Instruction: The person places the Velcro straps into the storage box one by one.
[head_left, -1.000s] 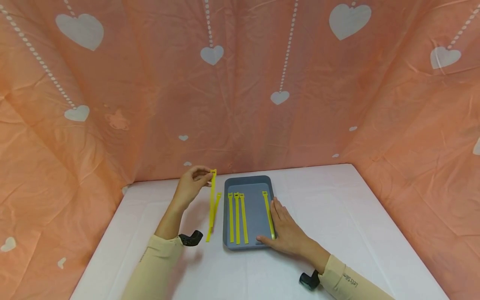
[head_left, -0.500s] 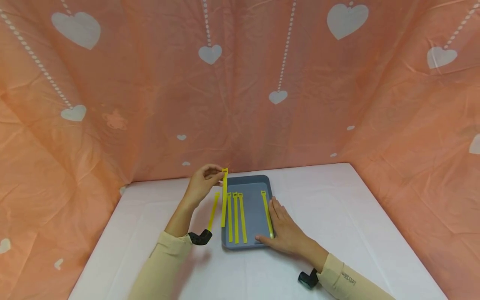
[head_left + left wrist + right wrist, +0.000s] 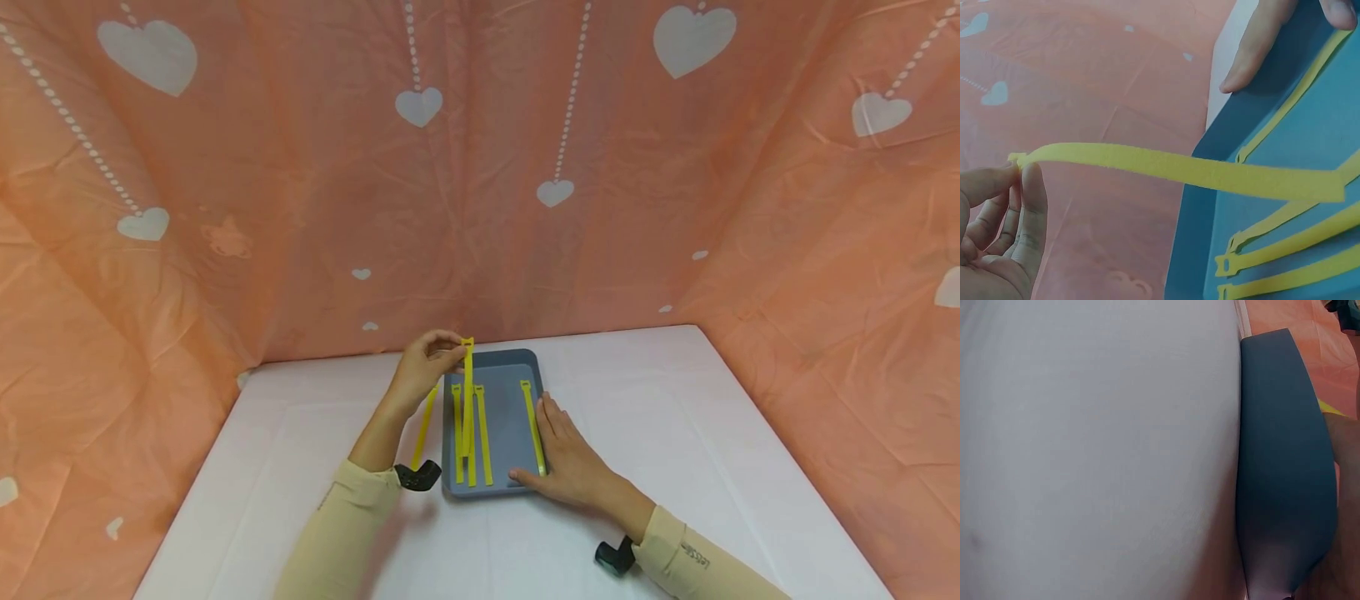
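My left hand (image 3: 430,367) pinches the slotted end of a yellow hook-and-loop cable tie (image 3: 1147,162) between thumb and fingertips. The tie's long tail hangs over the left part of a blue-grey tray (image 3: 510,417). Under it, several more yellow ties lie lengthwise, among them a left one (image 3: 457,442) and its neighbour (image 3: 486,446). A single tie (image 3: 533,429) lies along the tray's right side. My right hand (image 3: 573,462) rests against the tray's right edge, fingers straight, thumb reaching over the front right corner. In the right wrist view, the tray's outer wall (image 3: 1285,462) hides most of that hand.
Another yellow tie (image 3: 424,425) lies on the white tablecloth (image 3: 720,467) left of the tray, partly behind my left forearm. A pink curtain (image 3: 480,250) with white hearts rises behind and beside the table. Each wrist wears a black camera (image 3: 418,476).
My left hand has carried the pinched tie rightward, from beside the tray to over the ties on its left side. The right hand has stayed on the tray's edge.
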Available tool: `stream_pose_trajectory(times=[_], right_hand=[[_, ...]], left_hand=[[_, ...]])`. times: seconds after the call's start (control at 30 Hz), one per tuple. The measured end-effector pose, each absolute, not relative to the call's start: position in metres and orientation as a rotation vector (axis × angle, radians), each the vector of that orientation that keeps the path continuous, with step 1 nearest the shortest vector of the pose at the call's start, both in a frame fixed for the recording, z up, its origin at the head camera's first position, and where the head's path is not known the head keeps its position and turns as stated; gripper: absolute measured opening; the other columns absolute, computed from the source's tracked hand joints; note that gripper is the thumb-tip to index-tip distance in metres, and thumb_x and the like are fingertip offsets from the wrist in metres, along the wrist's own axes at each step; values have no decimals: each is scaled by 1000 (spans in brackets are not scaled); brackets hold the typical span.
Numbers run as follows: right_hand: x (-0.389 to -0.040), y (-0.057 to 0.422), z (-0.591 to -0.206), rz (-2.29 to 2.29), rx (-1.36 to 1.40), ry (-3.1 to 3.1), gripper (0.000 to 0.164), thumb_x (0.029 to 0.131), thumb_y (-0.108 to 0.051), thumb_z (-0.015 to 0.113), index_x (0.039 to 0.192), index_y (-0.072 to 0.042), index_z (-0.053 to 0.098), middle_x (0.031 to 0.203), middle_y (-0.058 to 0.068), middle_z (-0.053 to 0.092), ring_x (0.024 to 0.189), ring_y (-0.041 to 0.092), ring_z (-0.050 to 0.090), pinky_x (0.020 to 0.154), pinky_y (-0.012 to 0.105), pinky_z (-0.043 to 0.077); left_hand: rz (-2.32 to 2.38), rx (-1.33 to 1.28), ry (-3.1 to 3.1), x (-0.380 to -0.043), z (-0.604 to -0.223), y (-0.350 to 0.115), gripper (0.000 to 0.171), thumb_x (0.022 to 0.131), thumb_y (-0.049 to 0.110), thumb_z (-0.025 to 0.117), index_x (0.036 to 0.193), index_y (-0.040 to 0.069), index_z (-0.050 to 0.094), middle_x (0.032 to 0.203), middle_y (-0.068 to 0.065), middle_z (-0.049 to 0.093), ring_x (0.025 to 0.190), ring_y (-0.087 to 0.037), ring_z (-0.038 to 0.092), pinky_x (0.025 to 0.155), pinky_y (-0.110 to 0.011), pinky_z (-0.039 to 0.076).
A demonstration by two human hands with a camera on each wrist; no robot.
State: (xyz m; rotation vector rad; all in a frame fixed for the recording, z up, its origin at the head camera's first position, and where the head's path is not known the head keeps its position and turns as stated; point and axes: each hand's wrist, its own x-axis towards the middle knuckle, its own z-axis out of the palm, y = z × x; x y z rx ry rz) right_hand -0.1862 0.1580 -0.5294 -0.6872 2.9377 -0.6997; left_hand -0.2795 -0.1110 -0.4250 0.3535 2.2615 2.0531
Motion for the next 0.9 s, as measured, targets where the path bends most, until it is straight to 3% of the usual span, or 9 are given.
stream_pose_trajectory(times=[0.23,0.47,0.7,0.9], right_hand=[[-185,158,-530,-726,-709,2967,123,95,-71,68,167,12,13,177,29,6,165,41,14,132,57,21],[-186,158,-529,-710,-686,2934,123,95,-74,64,168,9,10,178,27,2,166,39,8,134,54,15],[-185,159,-534,-771,-715,2974,122,94,-69,71,167,12,15,177,28,7,165,41,13,131,59,21],[-186,159,-532,-739,-693,2945,122,95,-72,66,167,10,12,178,27,3,165,40,10,133,55,17]], left_hand=[[2058,348,2254,-281,-430,-103,24,104,9,72,125,-1,67,113,-14,70,93,-18,74,87,-37,66],[2088,355,2196,-281,-433,-92,23,104,8,72,124,-2,68,109,-11,70,90,-17,74,95,-52,63],[2118,348,2152,-282,-438,-80,22,104,7,72,124,-2,68,108,-11,72,92,-17,74,98,-58,61],[2110,299,2139,-283,-442,-70,21,105,9,71,123,0,69,105,-9,72,93,-18,74,91,-44,65]])
